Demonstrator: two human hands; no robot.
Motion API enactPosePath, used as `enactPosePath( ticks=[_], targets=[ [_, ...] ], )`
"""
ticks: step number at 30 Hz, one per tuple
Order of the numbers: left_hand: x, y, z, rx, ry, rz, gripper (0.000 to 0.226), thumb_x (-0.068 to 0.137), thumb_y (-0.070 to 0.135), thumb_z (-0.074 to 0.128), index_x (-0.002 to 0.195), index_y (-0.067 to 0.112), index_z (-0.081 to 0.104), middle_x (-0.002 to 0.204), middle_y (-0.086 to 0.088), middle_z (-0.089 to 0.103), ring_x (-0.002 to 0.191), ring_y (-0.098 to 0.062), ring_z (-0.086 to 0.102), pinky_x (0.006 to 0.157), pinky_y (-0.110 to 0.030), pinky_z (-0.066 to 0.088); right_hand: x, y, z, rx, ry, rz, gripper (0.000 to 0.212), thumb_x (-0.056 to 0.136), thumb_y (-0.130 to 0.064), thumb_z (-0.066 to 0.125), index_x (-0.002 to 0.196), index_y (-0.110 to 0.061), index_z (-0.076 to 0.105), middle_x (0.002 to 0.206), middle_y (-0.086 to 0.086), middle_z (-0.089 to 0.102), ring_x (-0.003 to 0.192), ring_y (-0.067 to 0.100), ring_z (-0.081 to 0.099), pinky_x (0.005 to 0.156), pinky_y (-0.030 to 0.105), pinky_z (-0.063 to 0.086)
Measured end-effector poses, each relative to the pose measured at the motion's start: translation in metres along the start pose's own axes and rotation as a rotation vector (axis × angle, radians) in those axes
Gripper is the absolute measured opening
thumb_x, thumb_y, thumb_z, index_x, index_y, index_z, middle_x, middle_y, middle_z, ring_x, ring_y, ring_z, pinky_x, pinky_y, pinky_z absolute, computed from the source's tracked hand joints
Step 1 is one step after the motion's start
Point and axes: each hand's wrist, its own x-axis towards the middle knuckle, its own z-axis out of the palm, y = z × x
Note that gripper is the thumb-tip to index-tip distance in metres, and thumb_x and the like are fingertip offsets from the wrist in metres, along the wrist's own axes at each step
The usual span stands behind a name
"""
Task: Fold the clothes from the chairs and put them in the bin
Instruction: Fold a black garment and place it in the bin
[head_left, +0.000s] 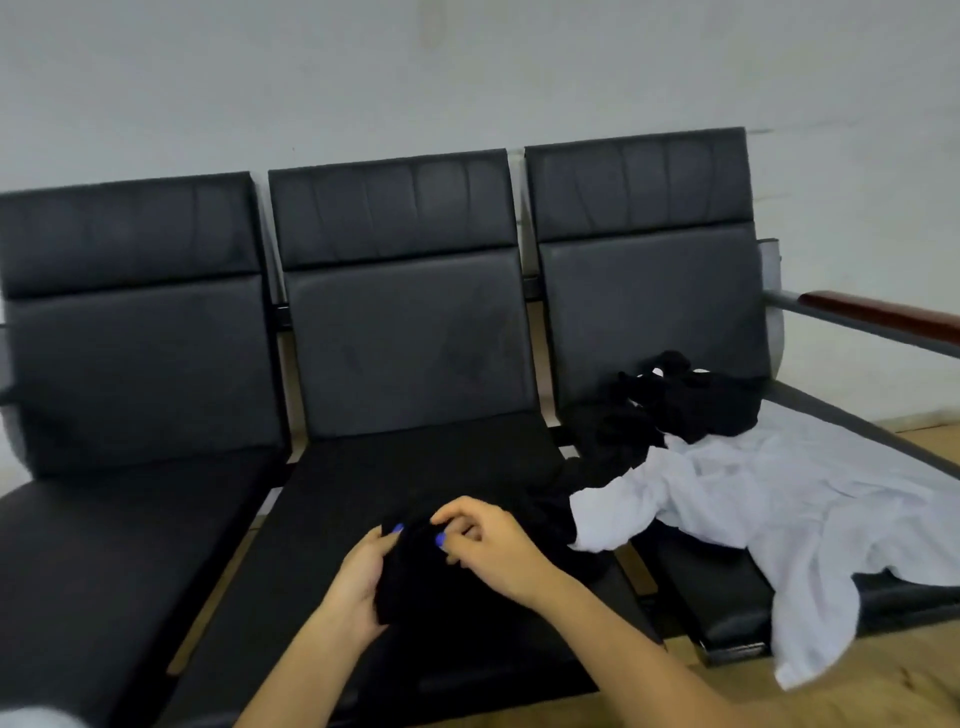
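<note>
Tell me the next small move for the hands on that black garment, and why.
Probably draw the pinched edge across to make the next fold. Both the left hand and right hand pinch the black garment on the middle seat, bunched rather than flat. The white shirt and black pile wait unfolded.

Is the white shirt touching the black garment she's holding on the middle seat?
Cannot tell. In the head view the white shirt borders dark cloth, but black garment and black seat blend together.

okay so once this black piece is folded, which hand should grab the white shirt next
Probably the right hand. The white shirt lies on the right-hand seat, on that hand's side; the left hand would have to cross over the black garment both hands grip.
</note>
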Motion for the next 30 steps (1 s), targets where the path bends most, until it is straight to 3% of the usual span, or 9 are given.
enactPosePath(
  ticks=[7,11,14,17,20,21,23,27,30],
  targets=[
    [0.01,-0.013,-0.014,-0.138,-0.004,-0.037,0.027,0.093,0.014,0.054,0.118,0.012,0.063,0.114,-0.019,0.066,0.094,-0.031,0.066,0.073,-0.04,0.052,0.01,0.057,-0.044,-0.186,0.289,0.191,0.034,0.094,-0.006,0.05,0.126,-0.016,0.052,0.084,-0.007,0.056,0.07,0.005,0.053,0.062,0.013,0.039],
    [0.028,-0.007,-0.033,-0.222,0.035,-0.076,0.024,0.091,0.014,0.057,0.111,0.021,0.067,0.102,-0.008,0.071,0.091,-0.024,0.067,0.071,-0.037,0.052,0.011,0.083,-0.063,-0.265,0.428,0.274,0.039,0.09,0.0,0.049,0.126,-0.014,0.053,0.083,-0.006,0.058,0.075,0.011,0.057,0.065,0.013,0.04],
    [0.049,-0.006,-0.05,-0.495,-0.024,-0.055,0.06,0.06,0.003,0.081,0.116,0.015,0.065,0.101,-0.012,0.073,0.086,-0.028,0.072,0.067,-0.043,0.06,0.01,0.088,-0.068,-0.288,0.48,0.29,0.034,0.091,-0.002,0.05,0.122,-0.013,0.056,0.08,-0.005,0.06,0.081,0.017,0.058,0.067,0.017,0.043],
    [0.066,-0.006,-0.06,-0.678,-0.087,0.0,0.094,0.021,-0.004,0.095,0.109,0.012,0.064,0.112,-0.019,0.067,0.101,-0.036,0.066,0.074,-0.048,0.059,0.009,0.088,-0.06,-0.353,0.451,0.296,0.025,0.088,-0.007,0.057,0.111,-0.017,0.061,0.079,-0.011,0.061,0.081,0.013,0.06,0.093,0.031,0.043],
    [0.075,-0.007,-0.064,-0.576,-0.068,0.052,0.057,0.059,-0.009,0.08,0.111,0.007,0.063,0.112,-0.016,0.065,0.097,-0.03,0.069,0.071,-0.037,0.061,0.007,0.087,-0.048,-0.503,0.409,0.269,0.019,0.082,-0.007,0.061,0.089,-0.025,0.058,0.076,-0.016,0.057,0.082,0.009,0.057,0.109,0.03,0.021],
    [0.075,-0.007,-0.064,-0.516,-0.014,0.054,0.032,0.077,-0.011,0.065,0.104,0.005,0.066,0.108,-0.015,0.065,0.09,-0.026,0.072,0.067,-0.032,0.06,0.006,0.088,-0.046,-0.552,0.396,0.255,0.021,0.08,-0.006,0.061,0.084,-0.026,0.055,0.074,-0.016,0.055,0.079,0.006,0.053,0.109,0.03,0.019],
    [0.077,-0.009,-0.067,-0.397,0.039,0.057,0.025,0.093,-0.009,0.045,0.095,0.005,0.067,0.099,-0.014,0.068,0.08,-0.022,0.072,0.061,-0.029,0.06,0.001,0.092,-0.047,-0.612,0.347,0.233,0.025,0.075,-0.004,0.059,0.082,-0.027,0.052,0.076,-0.017,0.053,0.077,0.003,0.047,0.109,0.036,0.023],
    [0.074,-0.006,-0.068,-0.339,0.026,0.064,0.024,0.099,-0.001,0.04,0.096,0.014,0.06,0.091,-0.009,0.068,0.074,-0.019,0.07,0.063,-0.033,0.061,-0.01,0.102,-0.055,-0.645,0.341,0.191,0.037,0.071,-0.001,0.06,0.104,-0.017,0.061,0.101,-0.002,0.06,0.09,0.016,0.058,0.099,0.044,0.043],
    [0.076,0.003,-0.076,-0.536,-0.034,0.129,0.026,0.088,0.002,0.057,0.103,0.021,0.063,0.1,-0.006,0.069,0.089,-0.021,0.068,0.081,-0.043,0.058,-0.011,0.105,-0.071,-0.836,0.548,0.288,0.035,0.075,-0.004,0.069,0.111,-0.006,0.064,0.106,0.012,0.064,0.099,0.032,0.061,0.097,0.046,0.042]
  ],
)
